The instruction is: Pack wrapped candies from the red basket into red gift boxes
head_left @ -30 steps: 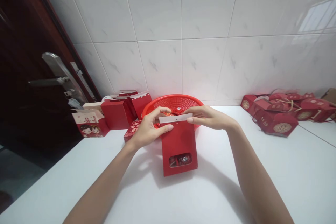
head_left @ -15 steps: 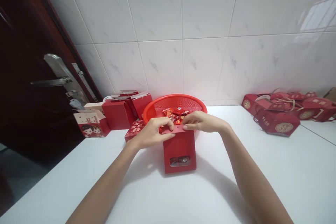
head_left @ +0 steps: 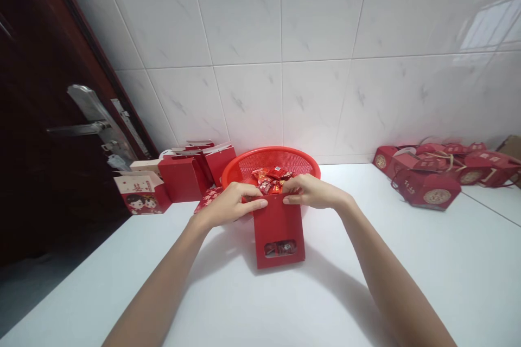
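Note:
A tall red gift box (head_left: pixel 279 226) stands on the white table, its small clear window near the bottom showing wrapped pieces inside. At its upper left edge my left hand (head_left: pixel 233 204) pinches the card, thumb in front and fingers behind. My right hand (head_left: pixel 315 192) grips the upper right edge in the same way. Between the hands the top flap is upright. Just behind stands a red mesh basket (head_left: pixel 244 167), with red-wrapped candies (head_left: pixel 272 176) in it. The fingertips behind the card are partly hidden.
Red boxes (head_left: pixel 185 178) and a box with cartoon figures (head_left: pixel 143 195) stand at the left, near a dark door (head_left: pixel 36 119). Several hexagonal red boxes (head_left: pixel 429 190) with cords are grouped at the right. A tiled wall (head_left: pixel 317 103) closes off the back.
The box's top flap, folded forward before, now stands upright. Both thumbs have shifted onto its front face. The box has stayed in the same spot.

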`<state>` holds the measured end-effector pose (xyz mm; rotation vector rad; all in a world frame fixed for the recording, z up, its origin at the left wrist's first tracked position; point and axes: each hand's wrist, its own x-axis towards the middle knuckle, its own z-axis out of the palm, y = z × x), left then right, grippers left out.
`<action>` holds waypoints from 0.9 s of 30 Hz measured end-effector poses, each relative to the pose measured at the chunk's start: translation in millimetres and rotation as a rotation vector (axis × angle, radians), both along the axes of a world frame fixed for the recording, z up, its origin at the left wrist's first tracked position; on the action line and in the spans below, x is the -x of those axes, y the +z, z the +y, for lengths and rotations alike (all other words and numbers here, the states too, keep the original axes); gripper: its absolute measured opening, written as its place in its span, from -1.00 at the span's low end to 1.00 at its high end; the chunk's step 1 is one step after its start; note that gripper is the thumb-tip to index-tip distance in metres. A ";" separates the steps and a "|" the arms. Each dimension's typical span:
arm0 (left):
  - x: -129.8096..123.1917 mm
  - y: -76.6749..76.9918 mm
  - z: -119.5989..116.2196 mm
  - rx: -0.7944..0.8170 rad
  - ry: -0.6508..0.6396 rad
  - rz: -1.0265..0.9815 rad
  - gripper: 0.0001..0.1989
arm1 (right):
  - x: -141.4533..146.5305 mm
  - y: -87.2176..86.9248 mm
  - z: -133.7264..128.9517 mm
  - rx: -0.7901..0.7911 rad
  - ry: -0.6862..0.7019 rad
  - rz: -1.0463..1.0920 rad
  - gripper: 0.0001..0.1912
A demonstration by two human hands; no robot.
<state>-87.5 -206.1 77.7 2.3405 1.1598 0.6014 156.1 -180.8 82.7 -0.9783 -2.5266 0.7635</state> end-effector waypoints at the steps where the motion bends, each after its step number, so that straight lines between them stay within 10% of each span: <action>1: 0.5 0.7 -0.3 0.000 -0.016 0.003 -0.59 | -0.4 -1.9 -2.5 -0.017 -0.008 0.008 -0.74; 8: -3.0 8.5 -14.2 0.021 -0.181 0.068 -0.71 | -17.7 -39.1 -40.6 -0.137 -0.037 0.282 -0.80; 15: -15.5 2.8 -24.0 0.002 -0.253 0.055 -0.70 | -28.6 -77.9 -73.4 0.103 -0.182 0.617 -0.68; 27: -54.9 -38.1 -27.7 -0.142 -0.144 -0.218 -0.74 | -56.8 -73.4 -84.1 -0.100 -0.501 0.627 -0.61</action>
